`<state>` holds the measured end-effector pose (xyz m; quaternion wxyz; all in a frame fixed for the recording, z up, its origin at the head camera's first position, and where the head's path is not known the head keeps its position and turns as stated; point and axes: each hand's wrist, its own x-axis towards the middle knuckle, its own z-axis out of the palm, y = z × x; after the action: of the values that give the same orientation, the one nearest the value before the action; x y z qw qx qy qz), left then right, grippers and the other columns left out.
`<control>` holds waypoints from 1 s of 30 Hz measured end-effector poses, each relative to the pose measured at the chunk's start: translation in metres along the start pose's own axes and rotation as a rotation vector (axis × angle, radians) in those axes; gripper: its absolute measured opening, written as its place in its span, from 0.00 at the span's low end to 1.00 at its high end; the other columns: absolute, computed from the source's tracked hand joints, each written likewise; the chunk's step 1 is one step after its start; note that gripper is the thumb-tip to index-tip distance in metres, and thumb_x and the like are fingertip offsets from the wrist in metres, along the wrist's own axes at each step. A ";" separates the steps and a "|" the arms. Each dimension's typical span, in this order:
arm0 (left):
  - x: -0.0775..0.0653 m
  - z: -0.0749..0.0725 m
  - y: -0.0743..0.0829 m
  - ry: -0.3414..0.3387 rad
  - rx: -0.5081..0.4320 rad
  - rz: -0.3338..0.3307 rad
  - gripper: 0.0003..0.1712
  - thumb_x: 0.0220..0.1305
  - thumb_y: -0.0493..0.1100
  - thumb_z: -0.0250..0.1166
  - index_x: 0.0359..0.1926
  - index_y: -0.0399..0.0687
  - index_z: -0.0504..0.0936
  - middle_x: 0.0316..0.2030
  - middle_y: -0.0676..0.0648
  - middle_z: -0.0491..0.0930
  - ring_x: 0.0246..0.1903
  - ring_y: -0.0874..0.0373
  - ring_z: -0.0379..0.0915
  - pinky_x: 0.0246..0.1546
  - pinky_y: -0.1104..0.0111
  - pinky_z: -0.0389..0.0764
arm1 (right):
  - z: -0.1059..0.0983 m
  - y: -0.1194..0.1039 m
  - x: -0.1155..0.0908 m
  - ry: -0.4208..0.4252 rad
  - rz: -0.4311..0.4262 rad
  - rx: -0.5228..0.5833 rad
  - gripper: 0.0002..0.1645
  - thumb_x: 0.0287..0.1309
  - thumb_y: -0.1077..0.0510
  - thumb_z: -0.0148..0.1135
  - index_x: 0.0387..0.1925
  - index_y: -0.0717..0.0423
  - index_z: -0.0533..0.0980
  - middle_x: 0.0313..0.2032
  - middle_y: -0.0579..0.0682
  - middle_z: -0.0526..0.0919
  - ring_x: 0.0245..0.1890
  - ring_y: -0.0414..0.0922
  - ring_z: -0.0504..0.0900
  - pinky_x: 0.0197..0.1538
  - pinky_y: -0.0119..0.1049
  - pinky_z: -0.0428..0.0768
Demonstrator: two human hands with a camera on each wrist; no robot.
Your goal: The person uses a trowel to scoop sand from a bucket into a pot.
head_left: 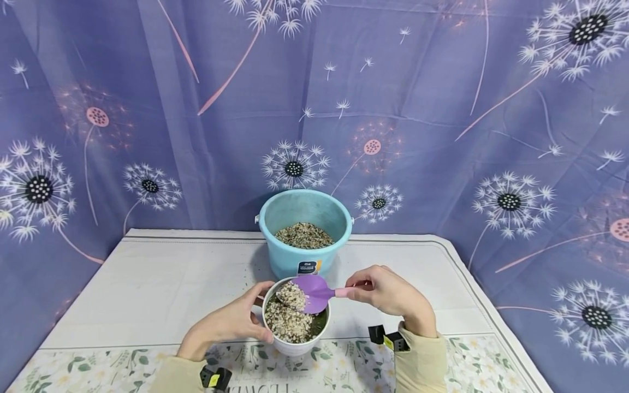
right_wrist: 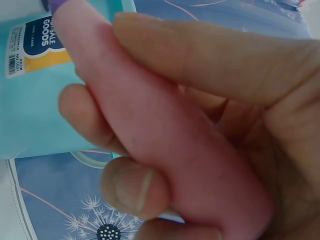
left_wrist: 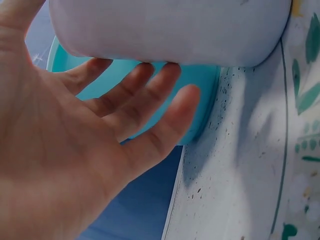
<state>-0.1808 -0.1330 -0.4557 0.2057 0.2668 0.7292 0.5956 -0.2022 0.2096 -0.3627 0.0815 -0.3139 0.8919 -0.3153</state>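
My left hand (head_left: pixel 235 317) holds a white flowerpot (head_left: pixel 294 348) from its left side, thumb on the near side and fingers toward the back. In the left wrist view the fingertips touch the pot wall (left_wrist: pixel 175 32). Pale, grainy potting mix (head_left: pixel 290 327) lies inside the pot. My right hand (head_left: pixel 385 295) grips the pink handle (right_wrist: pixel 160 120) of a purple garden trowel (head_left: pixel 318 295), fingers wrapped round it. The trowel blade is over the pot's opening, tilted to the left, with a heap of the same mix (head_left: pixel 292 296) at its tip.
Just behind the pot stands a light blue bucket (head_left: pixel 280 263), part filled with brown-grey mix (head_left: pixel 304 236). A white tablecloth (head_left: pixel 147 295) with a floral front band covers the table. Crumbs lie beside the bucket. A purple-blue dandelion curtain (head_left: pixel 236 131) hangs behind and at both sides.
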 end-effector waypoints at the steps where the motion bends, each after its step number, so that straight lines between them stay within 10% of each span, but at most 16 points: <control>1: 0.000 0.000 -0.001 -0.002 -0.007 -0.004 0.65 0.45 0.53 0.80 0.74 0.42 0.48 0.60 0.30 0.63 0.38 0.45 0.78 0.41 0.58 0.84 | 0.000 0.000 0.000 0.002 -0.003 -0.001 0.09 0.64 0.47 0.64 0.35 0.46 0.85 0.26 0.36 0.81 0.26 0.36 0.77 0.36 0.34 0.79; 30: 0.000 0.000 0.000 -0.004 0.009 -0.017 0.65 0.46 0.52 0.80 0.74 0.41 0.46 0.61 0.30 0.62 0.40 0.46 0.78 0.42 0.59 0.83 | 0.000 -0.004 0.001 0.067 -0.033 -0.063 0.04 0.62 0.54 0.66 0.38 0.43 0.84 0.30 0.35 0.83 0.30 0.35 0.79 0.37 0.34 0.80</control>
<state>-0.1805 -0.1328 -0.4553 0.2110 0.2625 0.7337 0.5901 -0.2010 0.2063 -0.3606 0.0367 -0.3202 0.8982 -0.2989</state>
